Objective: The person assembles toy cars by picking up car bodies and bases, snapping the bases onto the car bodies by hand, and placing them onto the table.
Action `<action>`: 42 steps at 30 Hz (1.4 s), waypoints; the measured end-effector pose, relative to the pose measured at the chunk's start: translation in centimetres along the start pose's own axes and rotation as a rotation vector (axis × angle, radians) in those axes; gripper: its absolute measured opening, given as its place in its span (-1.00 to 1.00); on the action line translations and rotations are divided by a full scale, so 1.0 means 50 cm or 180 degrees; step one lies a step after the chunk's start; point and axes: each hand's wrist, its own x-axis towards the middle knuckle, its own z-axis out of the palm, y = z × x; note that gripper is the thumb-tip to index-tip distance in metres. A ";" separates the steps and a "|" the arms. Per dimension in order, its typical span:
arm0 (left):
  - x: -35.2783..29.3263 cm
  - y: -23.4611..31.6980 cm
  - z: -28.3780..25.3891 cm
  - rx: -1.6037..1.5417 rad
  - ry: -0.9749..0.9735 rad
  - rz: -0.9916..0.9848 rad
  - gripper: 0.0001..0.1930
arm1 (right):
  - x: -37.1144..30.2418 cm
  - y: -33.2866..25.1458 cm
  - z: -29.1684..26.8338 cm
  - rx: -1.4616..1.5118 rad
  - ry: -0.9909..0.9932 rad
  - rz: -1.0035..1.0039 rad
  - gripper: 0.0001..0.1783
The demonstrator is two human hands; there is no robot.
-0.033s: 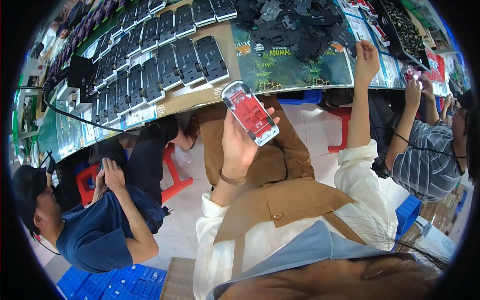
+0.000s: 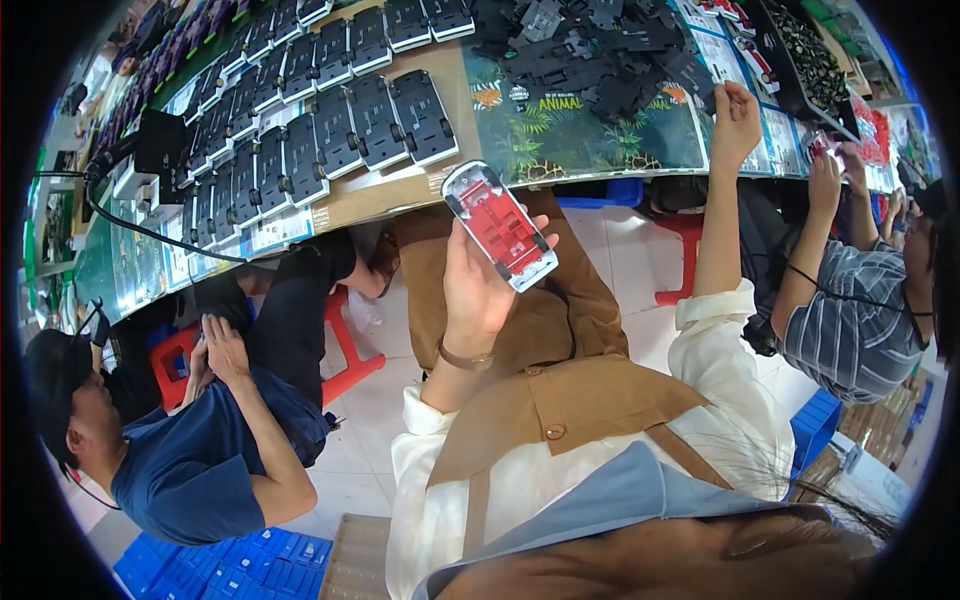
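My left hand (image 2: 478, 285) is closed round a toy car body (image 2: 503, 228), above my lap and just in front of the table edge. The car is upside down, showing a red inner side, a white shell and dark wheels. My right arm reaches out over the table. The fingers of my right hand (image 2: 736, 125) are bent together on the corner of a black plastic base plate (image 2: 688, 74), at the right end of a heap of such plates (image 2: 590, 55). My fingertips partly hide that corner.
Rows of toy cars with black undersides (image 2: 370, 120) fill the table's left. A dark cable (image 2: 150, 228) hangs along its edge. At right is a black tray of small parts (image 2: 815, 65). Co-workers sit on both sides; a red stool (image 2: 345, 350) stands left, blue crates (image 2: 235, 565) below.
Both my hands and the toy car stay practically where they were. The fingers of the co-worker on the left have shifted slightly.
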 end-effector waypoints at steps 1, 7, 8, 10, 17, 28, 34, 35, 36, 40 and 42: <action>-0.001 0.001 -0.001 -0.0029 -0.0002 -0.0016 -0.49 | 0.007 0.010 -0.009 0.0130 0.0077 -0.0045 -0.83; -0.018 0.013 -0.004 0.0086 0.0064 0.0069 -0.49 | 0.023 -0.008 -0.034 -0.0468 0.0625 -0.0657 -0.88; -0.021 0.015 -0.001 0.0122 0.0144 0.0089 -0.49 | 0.014 -0.033 -0.030 -0.0076 0.0665 -0.0448 -0.89; -0.023 0.017 0.001 0.0118 0.0174 0.0104 -0.49 | -0.006 -0.064 -0.019 0.0438 0.0497 -0.0478 -0.89; -0.025 0.020 -0.002 0.0169 0.0139 0.0147 -0.49 | -0.164 -0.170 0.080 0.1596 -0.0752 0.0686 -0.86; -0.027 0.023 -0.007 0.0139 0.0420 0.0219 -0.50 | -0.238 -0.144 0.134 0.0104 -0.1787 0.0745 -0.82; -0.020 0.020 -0.013 0.0299 0.0574 0.0232 -0.51 | -0.233 -0.180 0.138 -0.1089 -0.2273 -0.1520 -0.63; -0.018 0.020 -0.013 0.0373 0.0557 0.0271 -0.51 | -0.231 -0.180 0.144 -0.1131 -0.2304 -0.1564 -0.62; -0.016 0.018 -0.012 0.0370 0.0576 0.0270 -0.51 | -0.228 -0.171 0.148 -0.1129 -0.2320 -0.1552 -0.62; -0.014 0.017 -0.012 0.0373 0.0512 0.0258 -0.51 | -0.220 -0.151 0.152 -0.1061 -0.2546 -0.1647 -0.65; -0.012 0.016 -0.018 0.0236 0.0416 0.0272 -0.51 | -0.224 -0.156 0.148 -0.0918 -0.2580 -0.1466 -0.65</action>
